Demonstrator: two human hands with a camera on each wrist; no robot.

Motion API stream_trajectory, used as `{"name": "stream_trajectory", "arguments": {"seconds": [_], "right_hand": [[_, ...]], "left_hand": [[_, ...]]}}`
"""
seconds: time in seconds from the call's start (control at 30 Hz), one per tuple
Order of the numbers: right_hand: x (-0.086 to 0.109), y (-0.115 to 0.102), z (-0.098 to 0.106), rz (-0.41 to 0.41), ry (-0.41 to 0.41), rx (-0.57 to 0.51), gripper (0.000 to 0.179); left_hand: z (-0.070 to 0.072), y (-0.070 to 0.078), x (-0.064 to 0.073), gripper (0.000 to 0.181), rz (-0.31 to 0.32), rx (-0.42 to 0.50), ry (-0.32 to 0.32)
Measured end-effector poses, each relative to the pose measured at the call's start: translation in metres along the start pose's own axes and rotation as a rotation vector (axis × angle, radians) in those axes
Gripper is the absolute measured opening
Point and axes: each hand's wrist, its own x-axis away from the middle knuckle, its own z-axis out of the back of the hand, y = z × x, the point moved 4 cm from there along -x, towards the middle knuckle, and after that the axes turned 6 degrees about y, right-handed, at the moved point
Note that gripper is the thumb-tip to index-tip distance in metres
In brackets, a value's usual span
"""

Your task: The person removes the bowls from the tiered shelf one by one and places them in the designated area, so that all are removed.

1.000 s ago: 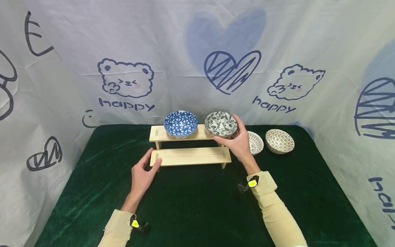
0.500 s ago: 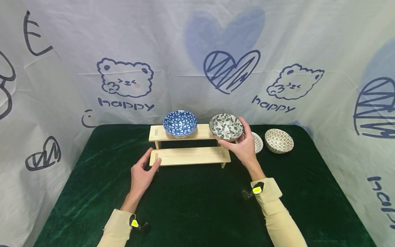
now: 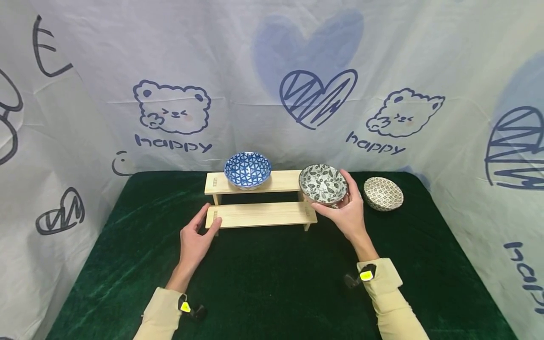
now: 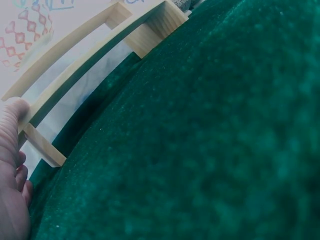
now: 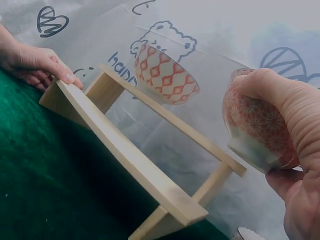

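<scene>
My right hand (image 3: 346, 215) grips a bowl with a black-and-white leaf pattern inside (image 3: 323, 183), thumb at the near rim and fingers round the right side. It overlaps the right end of the top shelf in the head view. The right wrist view shows its reddish flowered outside (image 5: 255, 117). My left hand (image 3: 196, 242) holds the left end of the lower step of a two-tier wooden stand (image 3: 261, 215), thumb on top (image 4: 17, 107) and fingers below. On the top shelf's left half stands a blue-and-white bowl (image 3: 248, 169), its outside bearing red diamonds (image 5: 165, 77).
A bowl with a brown lattice pattern (image 3: 383, 193) leans on the dark green cloth (image 3: 272, 283) at the back right. Another pale bowl (image 5: 247, 234) shows only its edge in the right wrist view; my right hand hides it from the head camera. Printed white curtains (image 3: 238, 71) hang behind.
My right hand has moved the leaf-patterned bowl rightward and toward me, from over the top shelf to its right end. The left hand and the stand have stayed still.
</scene>
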Motion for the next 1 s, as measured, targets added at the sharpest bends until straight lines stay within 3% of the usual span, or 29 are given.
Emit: {"name": "stream_trajectory", "arguments": {"seconds": [0.67,1.0], "right_hand": [[0.039,0.013,0.031,-0.071,0.029,0.019,0.113],[0.060,0.027,0.049,-0.113,0.045,0.089,0.119]], "left_hand": [[-0.001,0.002,-0.002,0.065,-0.015,0.005,0.014],[0.000,0.002,-0.001,0.065,-0.020,0.004,0.017]]}}
